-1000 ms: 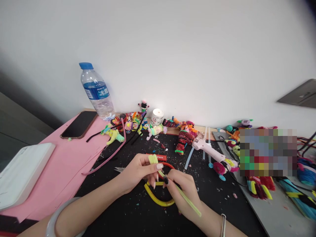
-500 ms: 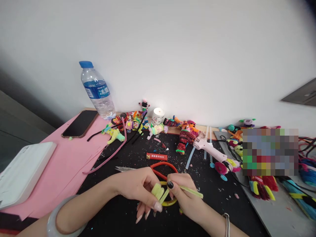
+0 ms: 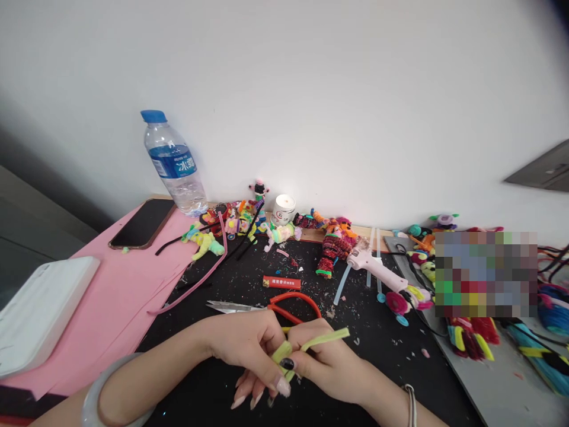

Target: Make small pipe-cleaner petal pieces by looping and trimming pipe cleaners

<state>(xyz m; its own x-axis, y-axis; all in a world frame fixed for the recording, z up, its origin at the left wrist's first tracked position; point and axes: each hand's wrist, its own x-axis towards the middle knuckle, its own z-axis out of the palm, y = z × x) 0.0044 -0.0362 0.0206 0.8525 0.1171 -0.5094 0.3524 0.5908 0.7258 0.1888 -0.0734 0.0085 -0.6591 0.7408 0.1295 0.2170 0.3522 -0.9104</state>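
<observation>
Your left hand and right hand are both pinching the yellow-green pipe cleaner over the counter's near edge, seemingly coiling it, just before the red-handled scissors.

Bare forearms, no sleeves. Left hand — long pointed nails in pale pink polish, a thick, pale translucent bangle at the wrist. Right hand — black-polished thumbnail, 1 thin silver bracelet.
</observation>
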